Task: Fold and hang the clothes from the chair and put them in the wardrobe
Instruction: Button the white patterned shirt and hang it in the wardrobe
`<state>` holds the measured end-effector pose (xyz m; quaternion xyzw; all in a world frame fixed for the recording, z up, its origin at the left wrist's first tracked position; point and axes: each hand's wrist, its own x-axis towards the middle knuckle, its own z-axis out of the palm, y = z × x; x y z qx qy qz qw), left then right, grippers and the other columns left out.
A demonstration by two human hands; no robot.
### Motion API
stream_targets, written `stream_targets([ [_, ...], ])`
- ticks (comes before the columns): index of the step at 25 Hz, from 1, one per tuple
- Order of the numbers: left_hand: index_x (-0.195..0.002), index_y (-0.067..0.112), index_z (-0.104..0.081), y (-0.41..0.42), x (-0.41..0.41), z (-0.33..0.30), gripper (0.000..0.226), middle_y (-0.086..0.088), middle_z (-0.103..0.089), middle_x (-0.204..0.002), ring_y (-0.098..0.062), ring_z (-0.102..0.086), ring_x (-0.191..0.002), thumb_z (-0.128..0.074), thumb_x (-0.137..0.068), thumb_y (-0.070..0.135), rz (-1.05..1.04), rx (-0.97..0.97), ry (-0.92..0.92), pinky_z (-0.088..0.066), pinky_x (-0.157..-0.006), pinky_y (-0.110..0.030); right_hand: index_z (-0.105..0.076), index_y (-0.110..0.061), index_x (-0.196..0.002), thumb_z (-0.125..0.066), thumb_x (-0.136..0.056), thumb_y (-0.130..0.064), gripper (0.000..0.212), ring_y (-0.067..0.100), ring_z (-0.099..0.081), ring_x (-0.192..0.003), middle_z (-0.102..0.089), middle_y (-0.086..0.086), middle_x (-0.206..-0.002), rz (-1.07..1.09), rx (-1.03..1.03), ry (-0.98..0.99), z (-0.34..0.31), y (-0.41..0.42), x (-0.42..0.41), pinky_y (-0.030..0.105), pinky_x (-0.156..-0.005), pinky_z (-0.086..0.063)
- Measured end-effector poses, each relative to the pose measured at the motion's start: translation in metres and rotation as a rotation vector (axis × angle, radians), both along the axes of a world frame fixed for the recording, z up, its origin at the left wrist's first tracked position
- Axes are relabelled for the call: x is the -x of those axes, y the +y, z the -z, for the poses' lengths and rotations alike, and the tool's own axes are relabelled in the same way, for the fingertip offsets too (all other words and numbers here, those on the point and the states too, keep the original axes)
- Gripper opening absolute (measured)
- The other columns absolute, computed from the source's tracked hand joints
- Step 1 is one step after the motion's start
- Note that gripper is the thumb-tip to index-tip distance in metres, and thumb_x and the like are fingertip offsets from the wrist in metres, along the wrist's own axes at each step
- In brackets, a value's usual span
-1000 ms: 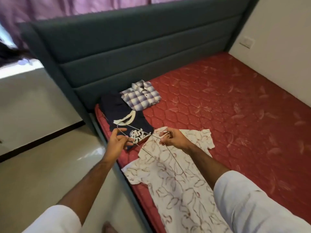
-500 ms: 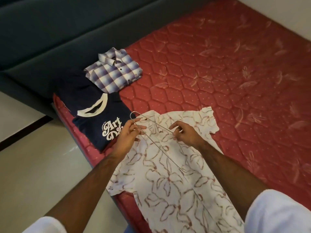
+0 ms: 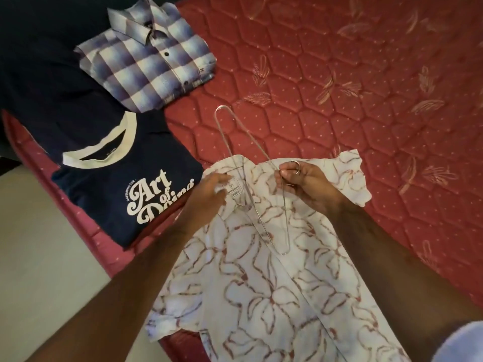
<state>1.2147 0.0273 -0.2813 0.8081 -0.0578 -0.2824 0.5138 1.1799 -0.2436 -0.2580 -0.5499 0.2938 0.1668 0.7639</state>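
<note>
Right hand point(image 3: 305, 184) pinches wire hanger point(image 3: 257, 184) over floral shirt point(image 3: 261, 270), which lies flat at mattress point(image 3: 339, 74) near edge. Left hand point(image 3: 209, 197), fingers relaxed, rests on shirt collar. Two folded shirts sit beside it.

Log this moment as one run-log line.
step: hanger into shirt | right hand: holds wire hanger | left hand: at floral shirt collar | folded: two

White floral shirt point(image 3: 261, 296) flat, collar toward 12 o'clock, wire hanger point(image 3: 251, 178) across the collar. Folded navy tee point(image 3: 125, 189) at 9, plaid shirt point(image 3: 149, 56) at 11.
</note>
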Motion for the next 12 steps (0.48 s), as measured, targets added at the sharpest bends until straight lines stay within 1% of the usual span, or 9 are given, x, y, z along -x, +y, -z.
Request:
stream_targets([
  [1, -0.127, 0.027, -0.06, -0.003, 0.007, 0.007, 0.03, 0.0, -0.06, -0.134, -0.022, -0.069, -0.095, -0.049, -0.101, 0.018, 0.094, -0.094, -0.038, -0.05, -0.073, -0.02, -0.066, -0.004, -0.103, -0.057, -0.097, 0.005, 0.014, 0.017, -0.074, -0.082, -0.075, 0.01, -0.088, 0.091, -0.044, -0.015, 0.0, -0.002, -0.012, 0.03, -0.08, -0.062],
  [2, -0.131, 0.026, -0.059, -0.008, 0.014, 0.014, 0.032, 0.002, -0.058, -0.136, -0.022, -0.067, -0.105, -0.05, -0.101, 0.022, 0.16, -0.186, -0.066, -0.052, -0.083, -0.027, -0.066, -0.005, -0.104, -0.056, -0.097, 0.004, 0.015, 0.017, -0.074, -0.084, -0.076, 0.009, -0.089, 0.183, -0.09, -0.035, 0.0, -0.006, -0.026, 0.032, -0.083, -0.062],
  [3, -0.134, 0.026, -0.059, -0.014, 0.02, 0.017, 0.033, 0.005, -0.057, -0.136, -0.02, -0.065, -0.111, -0.053, -0.101, 0.028, 0.187, -0.261, -0.09, -0.052, -0.091, -0.034, -0.066, -0.006, -0.106, -0.055, -0.098, 0.003, 0.016, 0.017, -0.074, -0.085, -0.076, 0.008, -0.089, 0.272, -0.125, -0.058, -0.001, -0.009, -0.04, 0.033, -0.084, -0.062],
  [4, -0.131, 0.029, -0.059, -0.021, 0.024, 0.019, 0.033, 0.01, -0.059, -0.133, -0.015, -0.063, -0.112, -0.057, -0.099, 0.037, 0.189, -0.327, -0.122, -0.053, -0.093, -0.037, -0.065, -0.007, -0.108, -0.055, -0.099, 0.003, 0.017, 0.016, -0.074, -0.086, -0.076, 0.008, -0.09, 0.352, -0.154, -0.08, -0.002, -0.011, -0.054, 0.034, -0.084, -0.062],
  [6, -0.108, 0.033, -0.061, -0.037, 0.031, 0.019, 0.028, 0.017, -0.06, -0.11, -0.007, -0.062, -0.096, -0.063, -0.09, 0.054, 0.173, -0.442, -0.188, -0.055, -0.08, -0.034, -0.065, -0.008, -0.111, -0.056, -0.1, 0.002, 0.018, 0.016, -0.074, -0.086, -0.076, 0.008, -0.092, 0.454, -0.191, -0.123, -0.003, -0.012, -0.082, 0.036, -0.083, -0.062],
  [7, -0.098, 0.031, -0.06, -0.045, 0.033, 0.021, 0.029, 0.016, -0.059, -0.1, -0.006, -0.06, -0.087, -0.063, -0.087, 0.058, 0.163, -0.493, -0.216, -0.054, -0.074, -0.032, -0.065, -0.008, -0.111, -0.057, -0.099, 0.002, 0.018, 0.017, -0.074, -0.087, -0.076, 0.009, -0.093, 0.477, -0.196, -0.141, -0.002, -0.01, -0.095, 0.037, -0.083, -0.062],
  [8, -0.093, 0.029, -0.06, -0.053, 0.035, 0.023, 0.03, 0.015, -0.058, -0.094, -0.007, -0.059, -0.082, -0.062, -0.087, 0.058, 0.143, -0.524, -0.247, -0.053, -0.071, -0.031, -0.066, -0.007, -0.111, -0.058, -0.099, 0.002, 0.018, 0.018, -0.074, -0.087, -0.076, 0.01, -0.093, 0.485, -0.191, -0.159, 0.0, -0.007, -0.107, 0.038, -0.083, -0.063],
  [10, -0.093, 0.027, -0.063, -0.065, 0.036, 0.028, 0.025, 0.013, -0.064, -0.088, -0.007, -0.062, -0.078, -0.055, -0.093, 0.05, 0.087, -0.537, -0.29, -0.055, -0.068, -0.031, -0.064, -0.005, -0.112, -0.057, -0.099, 0.004, 0.018, 0.02, -0.075, -0.088, -0.077, 0.013, -0.095, 0.466, -0.193, -0.194, 0.005, 0.002, -0.128, 0.04, -0.082, -0.063],
  [12, -0.094, 0.026, -0.063, -0.071, 0.039, 0.03, 0.024, 0.011, -0.069, -0.082, -0.009, -0.064, -0.07, -0.048, -0.096, 0.044, 0.054, -0.515, -0.35, -0.056, -0.062, -0.033, -0.063, -0.004, -0.115, -0.056, -0.099, 0.004, 0.019, 0.02, -0.075, -0.088, -0.077, 0.014, -0.096, 0.409, -0.208, -0.213, 0.009, 0.013, -0.148, 0.039, -0.08, -0.063],
])
